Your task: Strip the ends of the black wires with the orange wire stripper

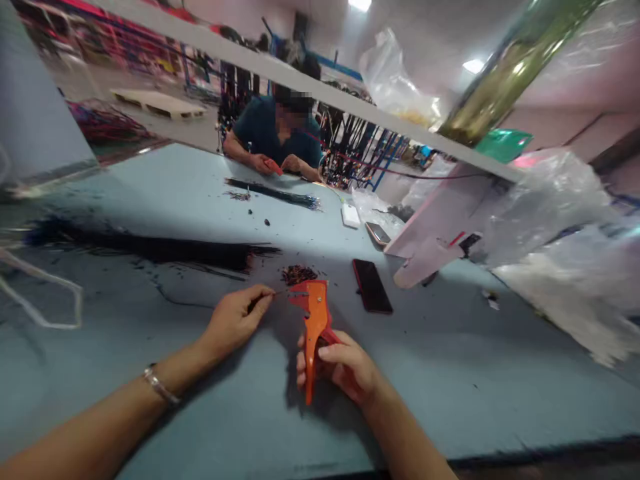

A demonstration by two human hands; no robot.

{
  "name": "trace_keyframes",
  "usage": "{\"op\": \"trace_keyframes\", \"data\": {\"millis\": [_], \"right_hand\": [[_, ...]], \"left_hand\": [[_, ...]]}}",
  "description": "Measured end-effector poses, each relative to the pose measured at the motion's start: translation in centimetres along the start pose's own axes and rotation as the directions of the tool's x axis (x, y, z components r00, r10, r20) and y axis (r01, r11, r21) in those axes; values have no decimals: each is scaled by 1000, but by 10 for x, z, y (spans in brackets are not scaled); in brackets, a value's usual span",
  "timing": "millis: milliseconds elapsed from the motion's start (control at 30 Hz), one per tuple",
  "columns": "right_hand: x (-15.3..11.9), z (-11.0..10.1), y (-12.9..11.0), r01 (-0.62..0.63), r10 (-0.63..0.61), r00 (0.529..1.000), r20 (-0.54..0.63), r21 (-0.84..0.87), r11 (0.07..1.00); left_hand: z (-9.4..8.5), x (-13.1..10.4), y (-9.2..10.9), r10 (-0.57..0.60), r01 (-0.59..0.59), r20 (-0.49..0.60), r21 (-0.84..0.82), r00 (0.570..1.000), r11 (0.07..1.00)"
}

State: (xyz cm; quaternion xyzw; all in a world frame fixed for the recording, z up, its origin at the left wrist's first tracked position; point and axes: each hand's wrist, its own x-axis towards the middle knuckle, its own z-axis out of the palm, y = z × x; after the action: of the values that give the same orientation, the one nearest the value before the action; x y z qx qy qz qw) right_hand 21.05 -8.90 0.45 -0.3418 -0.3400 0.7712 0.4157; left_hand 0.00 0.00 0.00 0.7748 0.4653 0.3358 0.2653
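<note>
My left hand [240, 319] pinches a thin dark wire [187, 305] whose tip points right, toward the jaws of an orange wire stripper [316, 320]. Around the stripper's handles my right hand [340, 365] is closed, holding the tool upright with its jaws facing left. Whether the wire tip touches the jaws cannot be made out. Behind the jaws lies a small pile of short dark offcuts [299, 274]. A long bundle of black wires [165, 249] stretches across the table to the left of that pile.
A black phone with a red edge [373, 286] lies right of the pile. Across the table [200, 400], a person [280, 133] holds a red tool near a smaller wire bundle [275, 193]. A white box [351, 215], another phone [379, 233] and plastic bags [550, 213] are farther right.
</note>
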Motion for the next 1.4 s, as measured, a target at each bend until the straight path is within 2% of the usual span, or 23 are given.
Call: {"op": "trace_keyframes", "data": {"millis": [200, 433, 633, 800, 1167, 1400], "right_hand": [[-2, 1, 0, -21, 21, 1000, 9, -24, 999], [-4, 2, -1, -32, 34, 999, 35, -61, 998], [-4, 1, 1, -21, 25, 998, 52, -77, 997], [-4, 1, 1, -13, 17, 998, 55, -76, 997], [-4, 4, 0, -24, 27, 999, 32, -81, 996], [-3, 4, 7, 18, -21, 999, -26, -107, 994]], "left_hand": [[-3, -4, 11, 83, -83, 47, 7, 995, 997], [-1, -6, 16, 134, -129, 45, -96, 990, 987], [-1, -6, 17, 91, -81, 44, -191, 995, 978], [-2, -6, 19, 29, -19, 44, -200, 999, 980], [0, -6, 19, 55, -40, 53, -254, 997, 966], [-1, -8, 20, 83, -78, 6, -256, 997, 964]]}}
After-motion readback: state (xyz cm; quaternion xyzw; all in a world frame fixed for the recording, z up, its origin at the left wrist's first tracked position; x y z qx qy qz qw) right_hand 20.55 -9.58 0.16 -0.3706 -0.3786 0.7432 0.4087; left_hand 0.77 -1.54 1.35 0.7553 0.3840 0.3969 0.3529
